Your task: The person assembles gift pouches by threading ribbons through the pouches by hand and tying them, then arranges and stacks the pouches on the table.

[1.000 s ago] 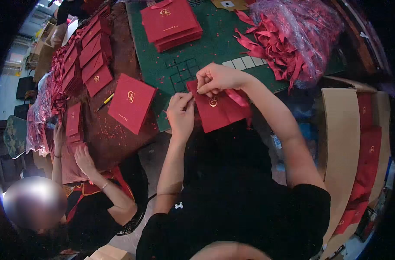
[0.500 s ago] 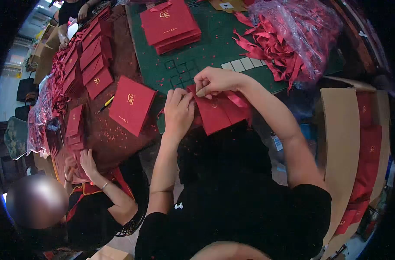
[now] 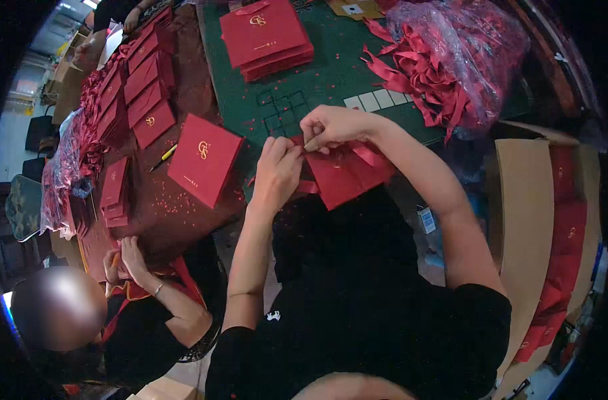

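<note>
A red paper bag (image 3: 347, 179) with a gold logo lies tilted at the near edge of the green mat, a red ribbon (image 3: 369, 155) across it. My right hand (image 3: 334, 128) pinches at the bag's upper left corner; what is between its fingertips is too small to name. Close beside it, my left hand (image 3: 279, 170) has its fingers curled together at the bag's left edge, and what they hold is hidden. A piece of red ribbon shows just right of my left hand, below the fingers.
Stacked red bags (image 3: 267, 37) stand on the green mat (image 3: 344, 67). Red ribbons (image 3: 430, 73) spill from a plastic bag at upper right. A single red bag (image 3: 205, 160) and a yellow pen (image 3: 163, 158) lie left. A carton (image 3: 527, 233) stands right; a co-worker sits left.
The bag's lower end has shifted slightly right and down, and ribbon now shows below my left hand. My left hand's fingers have drawn closer to my right hand. The co-worker's hands have come together.
</note>
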Action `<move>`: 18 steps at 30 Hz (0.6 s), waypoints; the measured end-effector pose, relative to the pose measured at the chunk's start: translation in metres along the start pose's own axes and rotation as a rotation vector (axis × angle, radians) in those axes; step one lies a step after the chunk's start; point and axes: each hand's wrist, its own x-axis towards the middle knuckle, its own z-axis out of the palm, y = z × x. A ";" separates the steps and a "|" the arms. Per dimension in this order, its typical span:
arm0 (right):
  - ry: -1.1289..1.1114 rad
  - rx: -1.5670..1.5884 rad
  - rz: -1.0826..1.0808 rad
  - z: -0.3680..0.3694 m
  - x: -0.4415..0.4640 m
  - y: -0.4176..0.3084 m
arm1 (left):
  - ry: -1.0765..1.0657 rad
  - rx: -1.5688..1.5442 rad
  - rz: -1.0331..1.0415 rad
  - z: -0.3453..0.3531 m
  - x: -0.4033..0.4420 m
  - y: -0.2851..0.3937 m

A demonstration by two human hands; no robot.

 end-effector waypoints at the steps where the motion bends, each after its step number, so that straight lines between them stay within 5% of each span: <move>1: -0.008 0.075 -0.024 0.002 0.001 0.006 | 0.029 -0.028 -0.007 0.003 -0.001 -0.001; 18: -0.062 0.112 0.021 -0.004 -0.010 -0.002 | -0.022 0.452 -0.103 -0.031 -0.020 0.013</move>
